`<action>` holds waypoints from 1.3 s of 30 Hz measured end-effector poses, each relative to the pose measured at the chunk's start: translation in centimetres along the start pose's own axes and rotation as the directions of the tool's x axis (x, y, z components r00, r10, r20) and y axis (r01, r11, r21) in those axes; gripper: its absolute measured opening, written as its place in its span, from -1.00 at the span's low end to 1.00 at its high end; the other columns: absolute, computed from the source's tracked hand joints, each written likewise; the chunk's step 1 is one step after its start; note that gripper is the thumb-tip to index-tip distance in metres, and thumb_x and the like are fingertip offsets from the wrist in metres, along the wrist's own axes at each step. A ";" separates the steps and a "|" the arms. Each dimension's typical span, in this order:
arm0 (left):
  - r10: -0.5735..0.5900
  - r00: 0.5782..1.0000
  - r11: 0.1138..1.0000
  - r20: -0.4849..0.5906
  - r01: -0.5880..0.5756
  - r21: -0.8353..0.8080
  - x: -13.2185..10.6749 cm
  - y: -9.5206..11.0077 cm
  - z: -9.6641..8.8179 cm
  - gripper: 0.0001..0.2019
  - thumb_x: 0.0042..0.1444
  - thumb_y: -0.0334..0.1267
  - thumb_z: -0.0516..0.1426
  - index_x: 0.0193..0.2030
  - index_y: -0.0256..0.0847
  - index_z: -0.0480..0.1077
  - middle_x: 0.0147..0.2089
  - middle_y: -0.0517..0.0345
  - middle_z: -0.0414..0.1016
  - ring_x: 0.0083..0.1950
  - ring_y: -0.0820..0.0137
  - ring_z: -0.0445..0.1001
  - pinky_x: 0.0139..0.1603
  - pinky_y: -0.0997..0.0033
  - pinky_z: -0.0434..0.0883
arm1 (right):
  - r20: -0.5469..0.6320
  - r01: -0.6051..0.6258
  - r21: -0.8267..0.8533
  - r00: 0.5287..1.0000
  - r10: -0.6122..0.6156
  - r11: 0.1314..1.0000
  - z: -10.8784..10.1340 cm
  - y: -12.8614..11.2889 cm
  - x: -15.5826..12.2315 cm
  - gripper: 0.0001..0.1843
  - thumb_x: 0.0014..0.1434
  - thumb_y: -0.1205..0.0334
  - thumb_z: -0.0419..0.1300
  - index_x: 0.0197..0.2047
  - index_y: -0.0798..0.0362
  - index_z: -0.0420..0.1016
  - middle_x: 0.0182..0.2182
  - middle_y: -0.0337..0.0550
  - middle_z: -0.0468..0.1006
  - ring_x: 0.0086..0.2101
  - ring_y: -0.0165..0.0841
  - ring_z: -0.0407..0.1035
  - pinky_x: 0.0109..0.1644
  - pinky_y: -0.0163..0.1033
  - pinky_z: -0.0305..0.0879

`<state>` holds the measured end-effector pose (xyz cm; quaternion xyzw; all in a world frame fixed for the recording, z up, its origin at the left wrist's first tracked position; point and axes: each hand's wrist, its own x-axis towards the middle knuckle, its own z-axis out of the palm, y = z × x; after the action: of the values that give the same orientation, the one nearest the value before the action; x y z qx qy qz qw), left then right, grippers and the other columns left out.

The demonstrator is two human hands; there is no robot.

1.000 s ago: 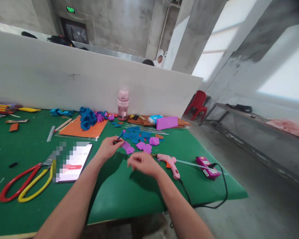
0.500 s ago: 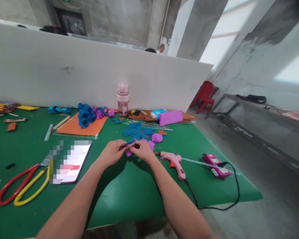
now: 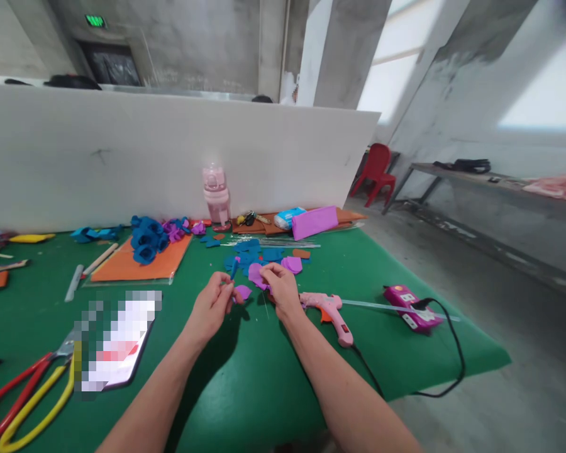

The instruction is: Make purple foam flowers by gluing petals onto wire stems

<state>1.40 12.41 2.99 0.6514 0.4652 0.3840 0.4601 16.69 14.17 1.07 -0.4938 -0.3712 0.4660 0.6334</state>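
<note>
Grasped between the fingers of the left hand (image 3: 212,305) was a small blue roll (image 3: 234,270), tilted, with a pinkish tip at its upper end. It was over the green surface (image 3: 245,390), between the near edge and the far edge. The fingers of the right hand (image 3: 283,290) touched a purple petal (image 3: 256,277); whether they pinched it firmly, I cannot tell. Another purple piece (image 3: 243,292) was just beside the left fingertips.

Toward the far edge lay flat blue pieces (image 3: 249,246) and a purple stack (image 3: 292,264). A pink glue gun (image 3: 330,308) lay near the right hand, and its clear stick (image 3: 368,304) pointed to the right edge, where a magenta box (image 3: 408,305) lay. Close to the far edge stood a pink bottle (image 3: 217,204), and toward the left edge was an orange sheet (image 3: 117,269) carrying blue curled pieces (image 3: 148,239).
</note>
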 end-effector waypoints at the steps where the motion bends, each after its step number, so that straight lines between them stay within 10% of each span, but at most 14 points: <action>1: -0.014 1.000 0.998 0.018 0.015 -0.056 -0.1 0.1 0.3 -0.83 0.12 -0.10 -0.05 -0.31 -0.15 0.16 -0.47 0.25 0.43 -0.55 0.49 0.25 -0.48 0.49 0.19 | -0.008 0.009 0.008 1.000 -0.009 1.000 0.0 0.0 0.0 -0.88 -0.16 0.23 0.15 -0.63 0.08 0.34 -0.69 -0.37 0.27 -0.60 -0.52 0.11 -0.51 -0.38 0.02; 5: -0.021 0.999 0.992 -0.027 0.018 -0.124 -0.2 0.1 1.0 -0.79 0.04 -0.10 0.08 -0.43 -0.19 0.21 -0.42 0.22 0.42 -0.32 0.45 0.37 -0.28 0.48 0.25 | -0.025 -0.006 0.020 1.000 0.007 1.000 0.1 -0.3 -0.2 -0.88 -0.16 0.23 0.15 -0.62 0.08 0.35 -0.69 -0.37 0.27 -0.60 -0.52 0.11 -0.52 -0.38 0.02; 14: -0.169 0.985 0.950 -0.039 0.152 -0.271 -0.1 -0.1 1.3 -0.72 -0.13 -0.06 0.21 -0.47 -0.23 0.28 -0.58 0.32 0.24 -0.58 0.56 0.15 -0.57 0.56 0.07 | -0.013 -0.061 0.005 0.998 0.061 0.998 0.3 -0.7 -0.8 -0.89 -0.15 0.21 0.14 -0.59 0.06 0.35 -0.71 -0.39 0.25 -0.64 -0.52 0.06 -0.57 -0.38 -0.05; 39: -0.210 0.977 0.922 -0.029 0.188 -0.338 0.0 -0.6 2.0 -0.72 -0.23 -0.10 0.27 -0.47 -0.27 0.37 -0.60 0.27 0.27 -0.60 0.57 0.18 -0.59 0.55 0.14 | 0.048 -0.027 0.063 0.999 0.024 0.998 1.1 0.4 -0.9 -0.89 -0.17 0.21 0.17 -0.58 0.06 0.36 -0.67 -0.35 0.35 -0.57 -0.47 0.26 -0.46 -0.36 0.17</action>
<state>3.15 12.03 1.85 0.5006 0.4721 0.4292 0.5851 15.30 13.60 0.93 -0.4669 -0.3647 0.4973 0.6338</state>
